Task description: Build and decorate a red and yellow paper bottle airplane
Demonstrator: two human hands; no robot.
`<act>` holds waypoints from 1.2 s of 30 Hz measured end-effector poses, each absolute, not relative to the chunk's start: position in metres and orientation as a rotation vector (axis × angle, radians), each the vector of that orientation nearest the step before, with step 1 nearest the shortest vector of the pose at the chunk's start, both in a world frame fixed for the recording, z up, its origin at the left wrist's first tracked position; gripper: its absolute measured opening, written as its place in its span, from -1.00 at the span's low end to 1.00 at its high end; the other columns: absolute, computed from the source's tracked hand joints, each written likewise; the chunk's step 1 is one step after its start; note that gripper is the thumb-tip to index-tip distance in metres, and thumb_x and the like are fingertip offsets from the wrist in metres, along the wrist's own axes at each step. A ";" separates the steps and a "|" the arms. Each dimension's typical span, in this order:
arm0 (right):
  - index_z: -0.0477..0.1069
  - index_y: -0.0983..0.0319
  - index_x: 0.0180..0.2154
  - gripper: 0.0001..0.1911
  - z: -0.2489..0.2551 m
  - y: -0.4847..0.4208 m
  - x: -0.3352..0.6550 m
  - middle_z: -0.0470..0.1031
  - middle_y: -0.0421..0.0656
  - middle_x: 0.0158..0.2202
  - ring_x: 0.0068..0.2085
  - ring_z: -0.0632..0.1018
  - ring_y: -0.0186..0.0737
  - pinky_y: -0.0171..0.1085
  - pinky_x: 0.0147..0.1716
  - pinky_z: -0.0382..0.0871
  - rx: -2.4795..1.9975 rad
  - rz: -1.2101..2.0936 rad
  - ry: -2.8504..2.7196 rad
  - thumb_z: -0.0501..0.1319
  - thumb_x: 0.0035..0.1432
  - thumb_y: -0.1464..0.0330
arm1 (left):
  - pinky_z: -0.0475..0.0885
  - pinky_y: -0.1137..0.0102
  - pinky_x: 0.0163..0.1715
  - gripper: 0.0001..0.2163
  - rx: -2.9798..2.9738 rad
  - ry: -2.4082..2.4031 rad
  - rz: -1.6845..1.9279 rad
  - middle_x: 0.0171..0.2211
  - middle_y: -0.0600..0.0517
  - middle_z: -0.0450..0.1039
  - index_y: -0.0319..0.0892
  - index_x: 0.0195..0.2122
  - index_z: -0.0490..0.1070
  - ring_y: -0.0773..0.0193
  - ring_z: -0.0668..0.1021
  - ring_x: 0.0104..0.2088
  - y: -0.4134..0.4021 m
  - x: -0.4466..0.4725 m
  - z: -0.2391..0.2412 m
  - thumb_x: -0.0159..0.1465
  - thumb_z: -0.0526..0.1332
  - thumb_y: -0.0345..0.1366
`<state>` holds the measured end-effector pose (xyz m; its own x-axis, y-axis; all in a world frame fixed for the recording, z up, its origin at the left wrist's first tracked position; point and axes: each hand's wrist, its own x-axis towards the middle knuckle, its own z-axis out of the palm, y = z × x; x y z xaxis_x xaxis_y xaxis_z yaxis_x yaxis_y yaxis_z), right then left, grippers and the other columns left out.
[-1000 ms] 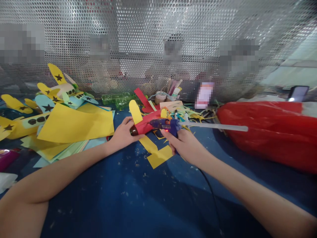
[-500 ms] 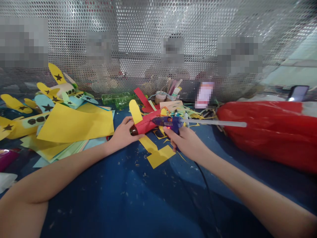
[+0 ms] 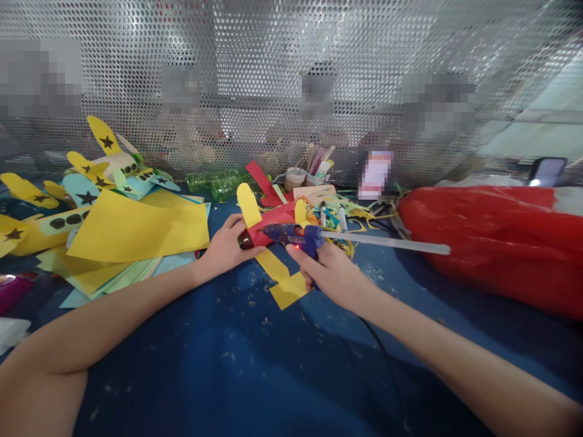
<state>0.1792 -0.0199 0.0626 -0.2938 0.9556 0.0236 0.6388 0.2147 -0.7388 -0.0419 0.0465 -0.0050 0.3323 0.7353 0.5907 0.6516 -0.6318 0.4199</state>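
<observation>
My left hand (image 3: 230,244) is closed round the front end of a toy plane (image 3: 283,213), a bottle wrapped in red paper with yellow paper wings. The bottle's dark neck end shows between my thumb and fingers. In my right hand (image 3: 334,272) is a blue glue gun (image 3: 312,238), with a small red light lit and a long clear glue stick (image 3: 387,241) jutting from its back. The gun's nozzle is over the red body near the wing; whether it touches cannot be made out. Beneath the lower wing lies a yellow paper piece (image 3: 288,292).
Finished paper planes (image 3: 113,165) and yellow sheets (image 3: 141,227) lie on the left. Behind my hands are a green bottle (image 3: 218,184), paper scraps, markers (image 3: 342,218) and cups of sticks (image 3: 296,178). A red plastic bag (image 3: 492,243) fills the right. Perforated metal mesh (image 3: 268,54) stands behind.
My right hand has moved the glue gun left and slightly down, bringing its nozzle along the red body towards the wing. My left hand and the plane have stayed almost still.
</observation>
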 end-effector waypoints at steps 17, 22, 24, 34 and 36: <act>0.21 0.17 -0.62 -0.48 0.067 -0.013 0.189 0.37 -0.18 -0.74 -0.67 0.46 -0.27 -0.28 -0.58 0.32 -1.606 0.772 -1.976 0.02 0.23 -0.02 | 0.40 0.15 0.14 -0.55 2.465 1.367 1.135 0.01 -0.07 0.38 -0.12 0.00 0.40 0.05 0.40 0.14 0.046 -0.041 -0.005 0.14 0.35 -0.03; 0.21 0.17 -0.62 -0.50 0.062 -0.005 0.193 0.33 -0.22 -0.75 -0.68 0.46 -0.29 -0.29 -0.59 0.32 -1.601 0.758 -1.938 0.04 0.23 0.01 | 0.40 0.12 0.13 -0.54 2.435 1.383 1.111 0.04 -0.07 0.37 -0.11 0.01 0.40 0.04 0.40 0.15 0.046 -0.041 -0.004 0.15 0.33 0.00; 0.20 0.17 -0.61 -0.51 0.060 -0.004 0.194 0.31 -0.24 -0.75 -0.69 0.42 -0.32 -0.31 -0.61 0.33 -1.578 0.848 -1.863 0.08 0.21 0.00 | 0.40 0.13 0.13 -0.53 2.422 1.377 1.104 0.04 -0.08 0.37 -0.11 0.01 0.40 0.03 0.39 0.15 0.046 -0.041 -0.003 0.15 0.32 0.02; 0.43 0.20 -0.44 -0.54 0.052 -0.003 0.238 0.53 -0.09 -0.50 -0.46 0.56 -0.17 -0.27 -0.53 0.47 -1.420 1.011 -1.165 0.12 0.15 -0.06 | 0.39 0.11 0.12 -0.52 2.347 1.438 1.070 0.01 -0.13 0.37 -0.17 -0.04 0.38 0.00 0.42 0.12 0.047 -0.041 0.000 0.13 0.30 0.04; 0.43 0.21 -0.47 -0.50 0.041 -0.001 0.260 0.55 -0.04 -0.49 -0.46 0.57 -0.13 -0.24 -0.56 0.44 -1.546 0.937 -1.104 0.06 0.17 -0.07 | 0.40 0.11 0.09 -0.52 2.316 1.450 1.092 -0.02 -0.14 0.39 -0.19 -0.06 0.38 -0.01 0.43 0.10 0.048 -0.041 0.000 0.12 0.31 0.04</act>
<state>0.2604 -0.0007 0.0410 0.2894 0.9561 -0.0460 0.2004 -0.1075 -0.9738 -0.0415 0.0483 -0.0004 0.2462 0.8415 0.4810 0.6945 -0.4993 0.5181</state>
